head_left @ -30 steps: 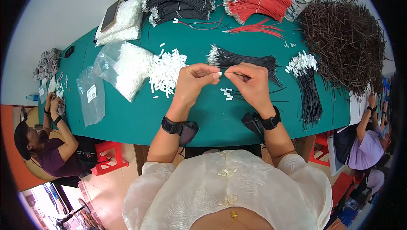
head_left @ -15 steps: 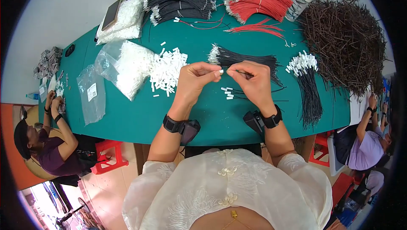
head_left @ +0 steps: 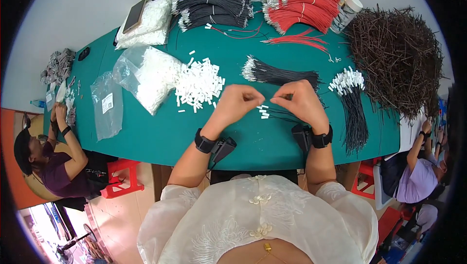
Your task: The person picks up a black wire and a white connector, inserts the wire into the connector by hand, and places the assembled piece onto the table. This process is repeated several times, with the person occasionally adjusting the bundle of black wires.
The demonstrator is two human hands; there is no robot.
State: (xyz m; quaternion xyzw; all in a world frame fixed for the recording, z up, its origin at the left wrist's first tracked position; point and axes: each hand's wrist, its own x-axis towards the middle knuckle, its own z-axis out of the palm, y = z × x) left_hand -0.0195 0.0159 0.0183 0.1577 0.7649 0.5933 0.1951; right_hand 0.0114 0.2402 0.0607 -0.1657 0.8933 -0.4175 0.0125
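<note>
My left hand (head_left: pixel 239 103) is over the middle of the table, its thumb and index finger pinched together; what lies between them is too small to make out. Facing it across a small gap, my right hand (head_left: pixel 302 102) is also closed in a pinch, and its contents are hidden. Below the fingertips lie a few black wires with white connectors (head_left: pixel 263 112), partly covered by my right hand. Just beyond my hands rests a bundle of black wires (head_left: pixel 282 75) with bare metal ends. A loose pile of small white connectors (head_left: pixel 199 84) lies left of my left hand.
An open plastic bag of connectors (head_left: pixel 158 76) adjoins the pile. Finished-looking black wires with white ends (head_left: pixel 351 103) lie right. Black bundles (head_left: pixel 214 1), red bundles (head_left: pixel 304 8), a lidded cup (head_left: pixel 347 15) and a brown tangled heap (head_left: pixel 396 59) stand behind. People work at both sides.
Both hands have moved down toward me and slightly apart. The white connector that showed at my left fingertips is no longer visible there. My view has shifted slightly.
</note>
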